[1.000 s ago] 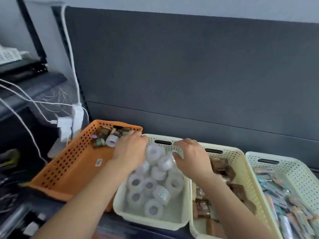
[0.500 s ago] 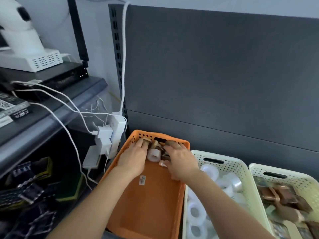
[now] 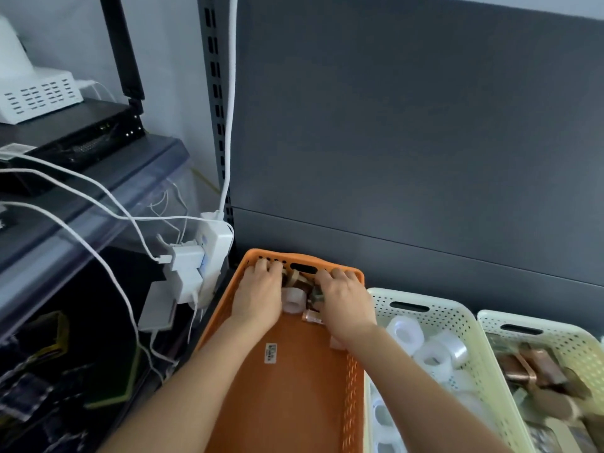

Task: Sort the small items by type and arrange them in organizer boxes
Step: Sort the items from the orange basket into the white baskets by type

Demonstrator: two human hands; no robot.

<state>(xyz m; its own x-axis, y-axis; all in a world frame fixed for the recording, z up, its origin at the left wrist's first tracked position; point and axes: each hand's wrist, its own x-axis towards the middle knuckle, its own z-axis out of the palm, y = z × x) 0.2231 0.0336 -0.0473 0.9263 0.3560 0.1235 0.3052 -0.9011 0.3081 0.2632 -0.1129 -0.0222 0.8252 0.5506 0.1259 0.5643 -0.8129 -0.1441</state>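
Observation:
Both of my hands reach into the far end of an orange basket (image 3: pixel 294 387). My left hand (image 3: pixel 258 295) lies palm down with its fingertips at the far wall. A white tape roll (image 3: pixel 293 299) touches its thumb side. My right hand (image 3: pixel 343 300) lies palm down over brown tape rolls (image 3: pixel 300 278), with a small copper-coloured piece (image 3: pixel 312 317) at its wrist side. Whatever is under either palm is hidden. To the right, a cream basket (image 3: pixel 421 297) holds clear tape rolls (image 3: pixel 434 349).
A second cream basket (image 3: pixel 539 318) at the far right holds brown packaged items. A white power strip with plugs and cables (image 3: pixel 199 259) hangs just left of the orange basket. A dark shelf panel (image 3: pixel 408 142) stands behind the baskets, and a rack of devices fills the left.
The view has swung left from the cream basket of clear rolls to the orange basket. Both hands have moved into its far end, and since half a second ago they have spread around the pile.

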